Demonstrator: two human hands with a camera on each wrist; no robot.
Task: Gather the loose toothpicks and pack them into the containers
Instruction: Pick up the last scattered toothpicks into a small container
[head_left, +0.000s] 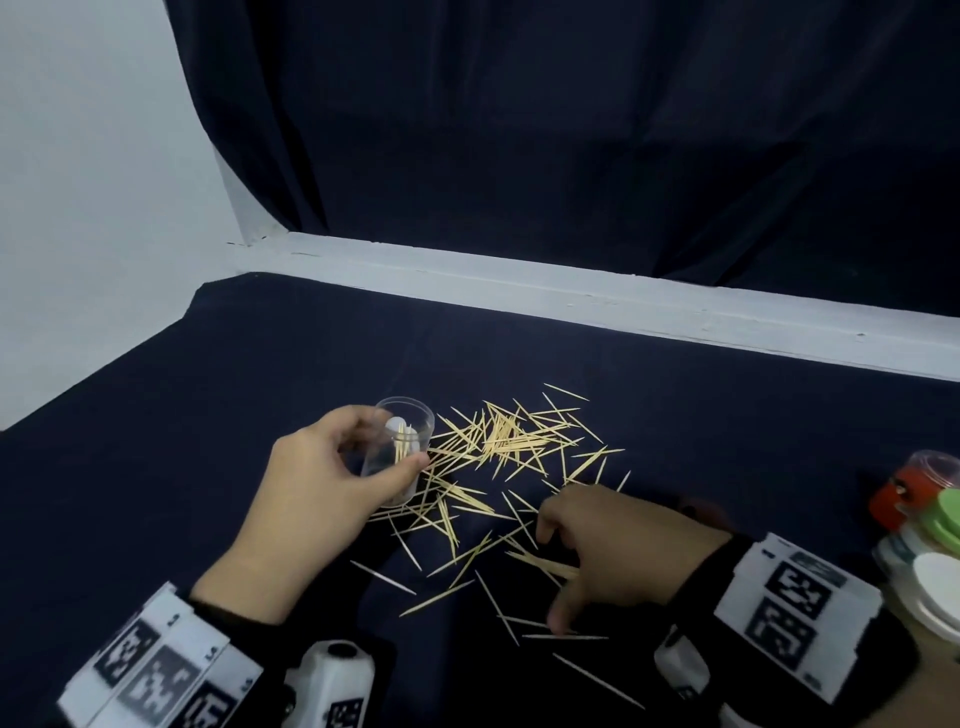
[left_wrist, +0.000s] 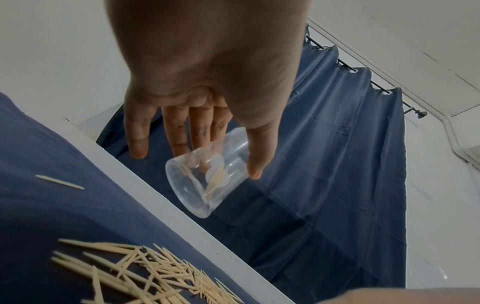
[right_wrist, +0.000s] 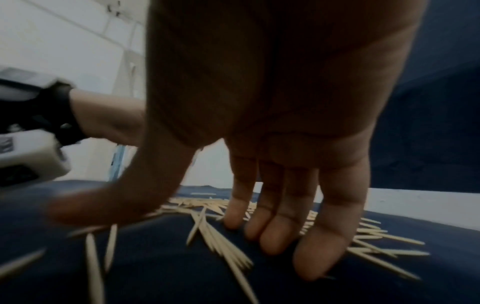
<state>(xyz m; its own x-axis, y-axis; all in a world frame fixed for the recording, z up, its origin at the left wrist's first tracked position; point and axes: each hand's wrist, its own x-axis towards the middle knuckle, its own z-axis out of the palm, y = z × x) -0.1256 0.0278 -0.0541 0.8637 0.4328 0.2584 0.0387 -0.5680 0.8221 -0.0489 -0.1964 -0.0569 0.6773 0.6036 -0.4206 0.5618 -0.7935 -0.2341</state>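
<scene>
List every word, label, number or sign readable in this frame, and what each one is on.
No text here can be read.
Left wristband: black-and-white square marker patterns, with tiny characters beside them too small to read.
Right wristband: the same kind of marker patterns, with small print too blurred to read.
Clear container in the left hand: no label.
Lidded containers at the right edge: no legible print.

Scattered toothpicks cover cloth centre; capped containers crowd right edge; bare cloth left, open passage.
</scene>
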